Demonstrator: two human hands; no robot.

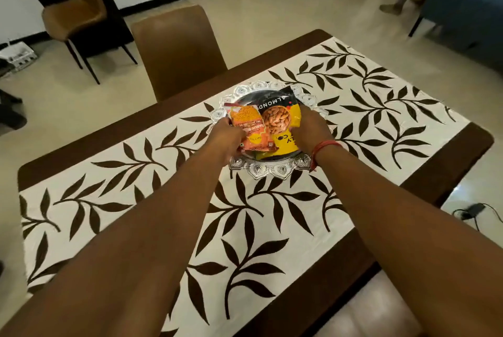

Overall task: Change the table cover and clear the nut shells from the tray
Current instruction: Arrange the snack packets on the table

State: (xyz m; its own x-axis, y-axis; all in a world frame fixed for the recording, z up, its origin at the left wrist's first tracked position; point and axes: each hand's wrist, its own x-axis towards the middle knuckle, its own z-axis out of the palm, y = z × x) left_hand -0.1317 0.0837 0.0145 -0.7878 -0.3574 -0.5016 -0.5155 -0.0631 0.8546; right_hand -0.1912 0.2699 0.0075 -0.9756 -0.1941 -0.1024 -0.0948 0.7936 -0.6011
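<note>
I see a round silver tray [268,170] with an embossed scalloped rim, sitting mid-surface on the cream table cover [367,124] printed with dark brown leaf sprays. Two glossy packets lie in it: an orange snack packet [249,129] and a black-and-yellow almond packet [280,118]. My left hand [227,138] grasps the orange one, my right hand [309,129] the almond one, both arms stretched forward
</note>
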